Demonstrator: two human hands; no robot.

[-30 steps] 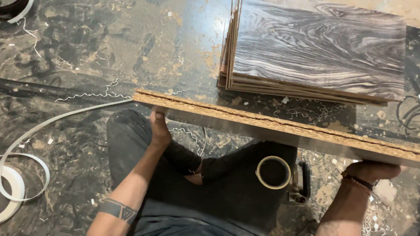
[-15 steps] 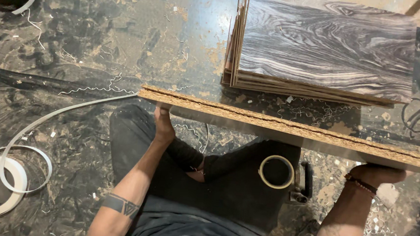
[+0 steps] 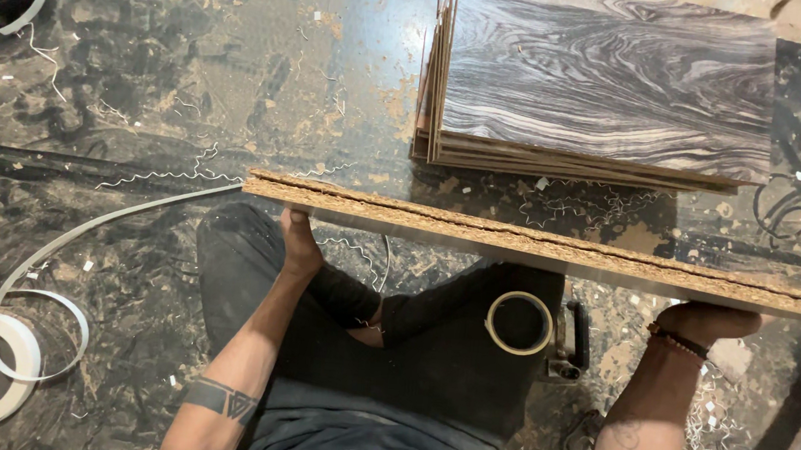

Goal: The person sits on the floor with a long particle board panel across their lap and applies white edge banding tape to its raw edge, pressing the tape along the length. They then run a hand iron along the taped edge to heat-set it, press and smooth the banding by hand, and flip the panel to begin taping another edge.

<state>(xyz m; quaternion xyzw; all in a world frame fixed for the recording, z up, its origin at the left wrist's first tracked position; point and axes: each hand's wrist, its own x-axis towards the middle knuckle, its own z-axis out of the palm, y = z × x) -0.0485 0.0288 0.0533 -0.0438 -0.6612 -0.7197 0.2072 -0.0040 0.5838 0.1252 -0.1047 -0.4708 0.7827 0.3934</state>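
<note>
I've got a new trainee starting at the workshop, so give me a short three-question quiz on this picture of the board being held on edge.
1. True or false: both hands support the particle board from underneath.
2. What lies on the person's lap? A) a hammer B) a roll of tape C) a saw
3. Where is the stack of wood-grain panels relative to the held board?

Key
1. True: the left hand and the right hand each press up under the board's lower side.
2. B: the roll of tape rests on the dark trousers.
3. The stack of wood-grain panels lies on the floor beyond the board, away from the person.
</note>
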